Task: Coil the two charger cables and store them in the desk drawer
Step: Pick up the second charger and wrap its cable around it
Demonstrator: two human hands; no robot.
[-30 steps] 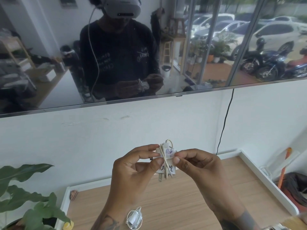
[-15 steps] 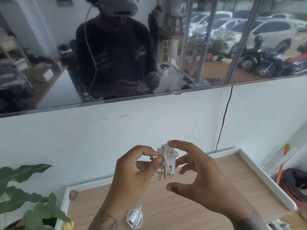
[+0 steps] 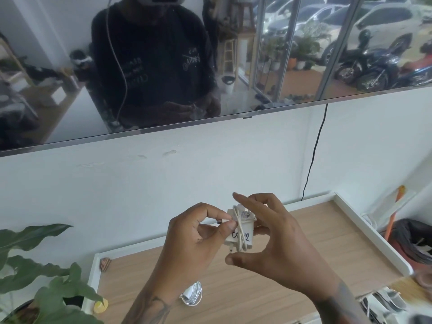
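wrapped charger (image 3: 240, 232) in left hand (image 3: 194, 239)

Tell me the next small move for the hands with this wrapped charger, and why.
Probably tuck the cable's loose end under the wraps with the right hand, whose fingers are spread beside the charger. The left hand already pinches the block, cable wound round it. A second coiled cable lies on the desk; no open drawer shows.

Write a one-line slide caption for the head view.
Left hand pinches a cable-wrapped charger above the desk; right hand hovers open beside it.
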